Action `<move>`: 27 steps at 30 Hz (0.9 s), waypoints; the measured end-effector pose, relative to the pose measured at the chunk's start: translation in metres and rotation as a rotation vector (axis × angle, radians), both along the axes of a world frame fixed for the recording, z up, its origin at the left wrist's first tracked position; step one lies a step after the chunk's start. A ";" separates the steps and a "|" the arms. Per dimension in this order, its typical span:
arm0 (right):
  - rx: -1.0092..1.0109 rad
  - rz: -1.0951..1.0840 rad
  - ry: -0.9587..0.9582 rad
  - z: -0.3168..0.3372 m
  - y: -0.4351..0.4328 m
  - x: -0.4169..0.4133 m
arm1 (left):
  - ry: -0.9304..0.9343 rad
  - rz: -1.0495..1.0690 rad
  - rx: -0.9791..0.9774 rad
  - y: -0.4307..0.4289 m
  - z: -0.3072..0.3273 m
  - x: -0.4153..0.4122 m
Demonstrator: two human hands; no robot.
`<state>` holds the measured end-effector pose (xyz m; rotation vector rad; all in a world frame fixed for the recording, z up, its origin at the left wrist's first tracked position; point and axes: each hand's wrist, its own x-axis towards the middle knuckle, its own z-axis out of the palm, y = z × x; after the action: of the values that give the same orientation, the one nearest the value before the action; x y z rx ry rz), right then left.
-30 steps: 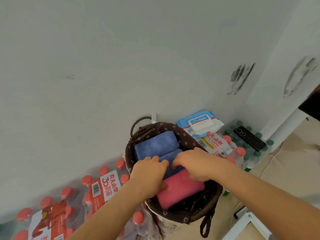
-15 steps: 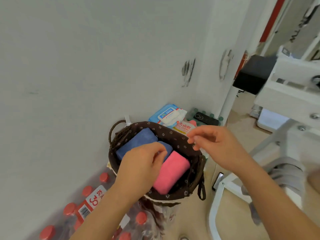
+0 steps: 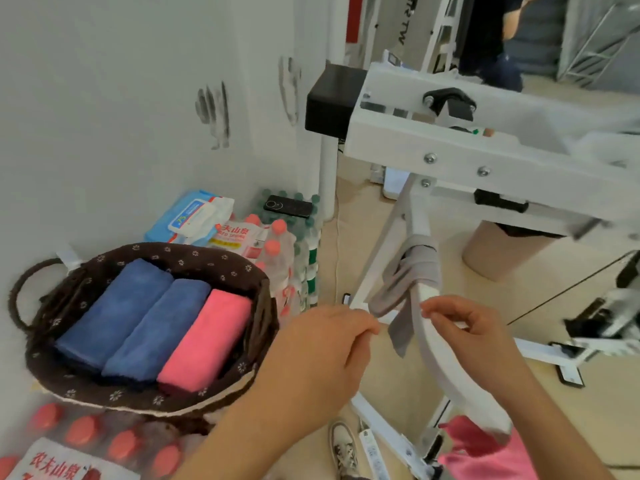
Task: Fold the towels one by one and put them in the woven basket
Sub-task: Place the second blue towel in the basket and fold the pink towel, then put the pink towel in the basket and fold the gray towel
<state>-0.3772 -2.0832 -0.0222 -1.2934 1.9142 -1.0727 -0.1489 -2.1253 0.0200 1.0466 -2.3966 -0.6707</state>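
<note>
Three folded towels lie side by side in the woven basket (image 3: 149, 400): a blue towel (image 3: 114, 306) nearest the wall, a second blue towel (image 3: 156, 330) touching it, and a pink towel (image 3: 207, 337) on the near side. Together they fill the basket's width.

Both hands are out of it. My left hand (image 3: 318, 351) hovers just beside the rim, its grip slack, fingers loosely curled on nothing. My right hand (image 3: 474, 334) is further right, in front of the white frame (image 3: 433, 358), its grip half open with thumb and forefinger apart – also empty. A grey cloth (image 3: 412, 275) hangs over that frame, and some pink fabric (image 3: 485, 452) shows at the lower right; I cannot tell whether it is the next towel.

As I see the risks, another towel would have to go on top of this row, where it could slide off or come unfolded. The basket also seems to rest on a shrink-wrapped pack of bottles (image 3: 83, 431) – an uneven base, so a hard push down might tip it. Reaching round the frame could snag the grey cloth.

The near pack's label reads 农夫山泉. A second pack (image 3: 239, 237) behind the basket shows 夫山泉 and part of "SPRING". The blue wipes packet (image 3: 188, 218) carries "75". A phone (image 3: 289, 206) lies on green-capped bottles beyond. The lettering at the top is too broken up to read.
</note>
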 end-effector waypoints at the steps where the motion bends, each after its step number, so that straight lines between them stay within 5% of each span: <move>1: 0.022 -0.037 0.006 -0.008 0.004 -0.012 | -0.043 -0.040 0.029 0.000 -0.002 -0.013; 17: 0.230 -0.038 0.118 -0.089 -0.070 -0.113 | -0.233 -0.042 0.098 -0.097 -0.124 -0.185; 27: 0.307 0.051 0.022 -0.092 -0.104 -0.142 | -0.380 -0.138 -0.252 -0.118 -0.149 -0.210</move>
<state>-0.5195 -2.1872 -0.1142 -1.1760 1.9590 -0.7070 -0.3587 -2.2435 -0.1288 0.9770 -2.8072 -0.2129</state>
